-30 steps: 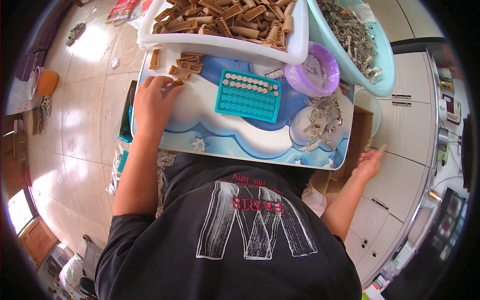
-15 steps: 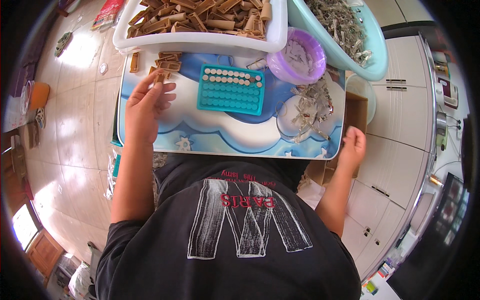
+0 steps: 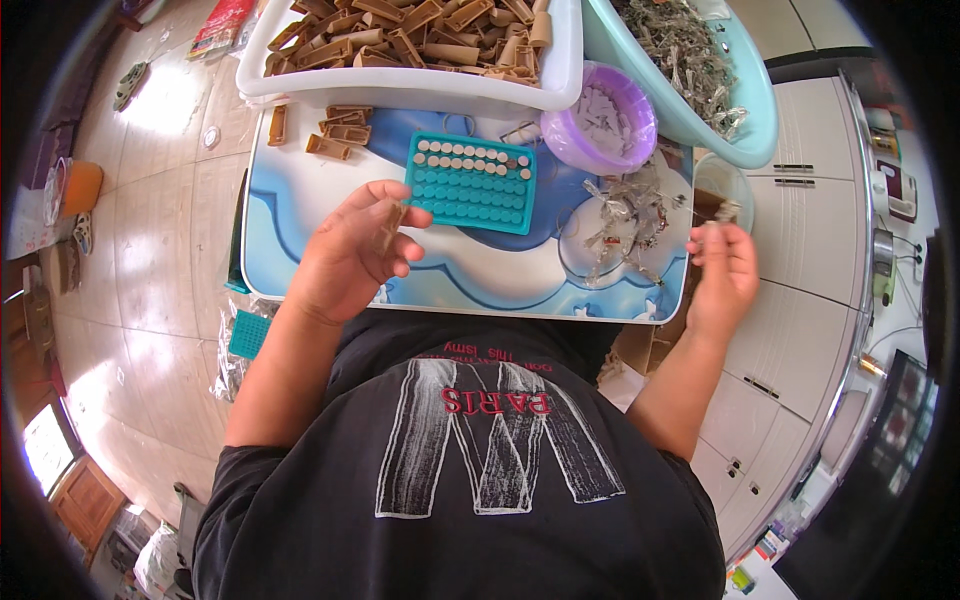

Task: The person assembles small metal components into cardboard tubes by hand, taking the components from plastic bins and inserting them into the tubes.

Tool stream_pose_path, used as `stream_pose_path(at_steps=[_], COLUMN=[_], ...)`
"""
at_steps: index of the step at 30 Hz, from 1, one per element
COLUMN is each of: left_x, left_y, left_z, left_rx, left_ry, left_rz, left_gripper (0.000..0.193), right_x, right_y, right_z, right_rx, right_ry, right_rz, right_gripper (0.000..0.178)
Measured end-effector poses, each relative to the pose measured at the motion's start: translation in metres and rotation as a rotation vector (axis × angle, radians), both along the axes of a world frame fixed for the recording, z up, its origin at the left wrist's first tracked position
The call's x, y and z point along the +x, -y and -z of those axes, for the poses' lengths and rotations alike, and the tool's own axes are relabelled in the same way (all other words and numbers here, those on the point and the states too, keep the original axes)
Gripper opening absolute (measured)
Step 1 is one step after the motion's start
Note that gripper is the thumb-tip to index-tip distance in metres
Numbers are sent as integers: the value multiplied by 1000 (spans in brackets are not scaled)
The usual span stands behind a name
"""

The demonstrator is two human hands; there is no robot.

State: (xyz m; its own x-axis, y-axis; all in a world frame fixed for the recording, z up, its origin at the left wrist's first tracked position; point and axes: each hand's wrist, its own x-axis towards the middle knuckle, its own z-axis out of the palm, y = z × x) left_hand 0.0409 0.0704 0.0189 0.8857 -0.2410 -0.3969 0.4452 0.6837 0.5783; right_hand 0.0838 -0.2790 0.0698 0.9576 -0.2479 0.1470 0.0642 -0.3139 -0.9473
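Note:
Over the near left part of the small table, my left hand (image 3: 345,255) is closed round a brown plastic shell piece (image 3: 388,228). Beyond the table's right edge is my right hand (image 3: 725,275), its thumb and fingers pinched on a small whitish, partly see-through piece (image 3: 728,212) whose kind I cannot make out. Between the hands lies a teal tray (image 3: 465,228) of round pockets, with white discs (image 3: 465,150) in its far rows. Several loose brown shell pieces (image 3: 345,128) rest at the table's far left. A tangle of wired parts in clear wrap (image 3: 628,220) lies nearest my right hand.
A white bin (image 3: 420,90) full of brown shells stands at the far edge. Beside it are a purple bowl (image 3: 555,135) of white pieces and a light-blue tub (image 3: 755,120) of wired parts. A cardboard box (image 3: 650,345) stands beside the table, below its right edge.
My left hand has come right and nearer from the loose shells, with one brown shell in it. My right hand has risen slightly, and a small whitish piece now shows in its fingers.

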Motion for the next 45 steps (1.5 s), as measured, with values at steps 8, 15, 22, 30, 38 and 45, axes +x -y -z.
stream_pose_path(at_steps=[8,15,22,30,38,45], left_x=[5,6,9,14,19,23], left_y=[31,45,54,65,88,105], left_z=[-3,-3,-2,-5,-6,3], left_rx=[39,108,175,236,231,215], left_ry=[-30,-58,-80,-88,-45,-120], left_rz=[142,251,302,422,544,551], left_gripper=[16,20,20,23,32,37], right_x=[6,22,0,-5,-17,-24], right_y=[-8,3,-19,18,-1,-15], right_z=[-13,10,19,13,13,42], right_rx=[283,-176,-551,-97,34,-249], right_ry=[130,45,-251,178,-19,-216], right_rz=[-33,23,-254,246,-126,-426], right_gripper=[13,14,10,11,10,13])
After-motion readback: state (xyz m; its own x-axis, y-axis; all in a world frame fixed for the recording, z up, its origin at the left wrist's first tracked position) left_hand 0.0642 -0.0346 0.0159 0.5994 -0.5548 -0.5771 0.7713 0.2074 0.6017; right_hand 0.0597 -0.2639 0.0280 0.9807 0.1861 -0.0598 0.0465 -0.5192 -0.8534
